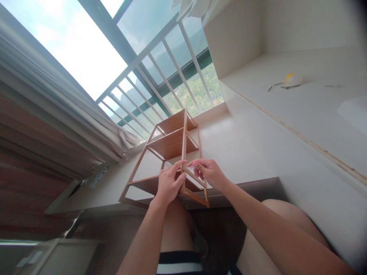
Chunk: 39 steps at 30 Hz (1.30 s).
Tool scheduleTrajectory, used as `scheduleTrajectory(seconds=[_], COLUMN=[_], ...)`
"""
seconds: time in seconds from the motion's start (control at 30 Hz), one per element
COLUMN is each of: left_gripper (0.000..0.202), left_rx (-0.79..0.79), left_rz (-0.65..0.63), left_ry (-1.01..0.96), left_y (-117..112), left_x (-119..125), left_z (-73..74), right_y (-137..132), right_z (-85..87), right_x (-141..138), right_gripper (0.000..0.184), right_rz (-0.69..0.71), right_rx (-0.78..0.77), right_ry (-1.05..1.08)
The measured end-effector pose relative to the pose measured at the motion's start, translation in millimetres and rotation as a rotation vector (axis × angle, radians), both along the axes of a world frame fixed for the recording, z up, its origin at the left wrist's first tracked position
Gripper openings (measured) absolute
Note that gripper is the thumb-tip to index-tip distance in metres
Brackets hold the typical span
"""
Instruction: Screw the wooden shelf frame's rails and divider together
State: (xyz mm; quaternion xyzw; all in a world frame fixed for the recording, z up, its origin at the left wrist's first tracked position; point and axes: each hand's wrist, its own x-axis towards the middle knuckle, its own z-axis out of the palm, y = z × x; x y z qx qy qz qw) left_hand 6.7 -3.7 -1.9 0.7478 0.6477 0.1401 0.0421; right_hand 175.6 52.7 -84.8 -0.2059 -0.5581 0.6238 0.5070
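Note:
A small wooden shelf (166,144) with three boards stands tilted in view in front of my knees. My left hand (169,182) is closed around its near upright post, close to the lowest board, with fingers and thumb on either side of the wood. On the post's right side, my right hand (208,172) pinches a thin silver metal piece (188,168) whose tip meets the post at the height of the left fingers. Whether that piece is a screw or a hex key is too small to tell.
On the white ledge (309,110) to the right lie a yellow-and-white object (293,79) and thin metal pieces (275,86). Behind the shelf is a window with a white railing (151,57). Curtains (57,99) hang at left. My bare knees flank the shelf's front.

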Motion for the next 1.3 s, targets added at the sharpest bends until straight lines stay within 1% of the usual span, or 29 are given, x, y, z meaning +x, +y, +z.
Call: scheduleTrajectory(seconds=[0.1,0.2,0.33,0.43,0.5,0.57,0.67,0.73,0.8,0.83,0.9,0.97,1.0,1.07,1.13,1.17,1.23,1.3], left_gripper=[0.041,0.041,0.042,0.041,0.041,0.041,0.041,0.042,0.042,0.042,0.042,0.041,0.041,0.041,0.041,0.041,0.041,0.041], left_rx=[-0.002,0.000,0.002,0.001,0.002,0.000,-0.001,0.002,0.006,0.006,0.005,0.006,0.006,0.003,0.000,0.002,0.003,0.005], left_rz=[-0.003,-0.010,-0.006,-0.008,-0.011,-0.014,-0.021,-0.020,-0.015,-0.013,-0.007,0.003,0.006,0.009,0.005,0.005,0.004,0.004], left_ry=[-0.005,-0.015,-0.011,-0.019,-0.026,-0.028,-0.026,-0.022,-0.017,-0.015,-0.013,-0.012,-0.012,-0.015,-0.018,-0.019,-0.019,-0.022], left_y=[0.0,0.6,1.3,1.0,0.5,0.1,-0.2,0.0,0.2,0.3,0.3,0.1,0.0,-0.1,0.0,0.1,0.1,0.0], left_x=[-0.5,-0.8,-0.8,-0.6,-0.4,-0.3,-0.4,-0.5,-0.5,-0.4,-0.2,0.0,0.1,0.1,0.0,0.0,0.1,0.4], left_z=[-0.5,-0.7,-0.8,-0.4,0.1,0.5,0.6,0.2,-0.3,-0.5,-0.9,-1.1,-1.1,-1.1,-1.0,-0.9,-0.8,-0.5], right_y=[2.5,4.7,4.5,2.1,0.0,-1.9,-4.1,-5.2,-5.8,-5.9,-5.2,-3.3,-1.9,1.2,4.1,5.3,6.7,7.0], right_z=[-2.5,-6.0,-5.5,-1.7,0.6,1.9,1.7,0.6,-0.3,-0.5,0.0,1.4,2.1,2.7,1.8,0.9,-1.6,-3.8], right_x=[2.1,4.2,6.6,5.7,3.2,-0.3,-6.1,-9.8,-12.7,-13.6,-13.4,-9.6,-6.3,1.8,9.6,12.6,15.6,15.4], right_gripper=[0.043,0.042,0.045,0.048,0.051,0.054,0.055,0.052,0.049,0.048,0.049,0.052,0.054,0.055,0.052,0.048,0.043,0.040], right_rz=[-0.099,-0.157,-0.211,-0.204,-0.149,-0.059,0.084,0.173,0.240,0.254,0.227,0.138,0.079,-0.052,-0.162,-0.198,-0.241,-0.276], right_rx=[0.053,0.126,0.213,0.197,0.130,0.020,-0.205,-0.365,-0.494,-0.530,-0.531,-0.438,-0.351,-0.104,0.175,0.290,0.433,0.503], right_ry=[-0.073,-0.141,-0.237,-0.253,-0.206,-0.121,0.027,0.112,0.165,0.177,0.172,0.112,0.055,-0.107,-0.290,-0.370,-0.483,-0.533])
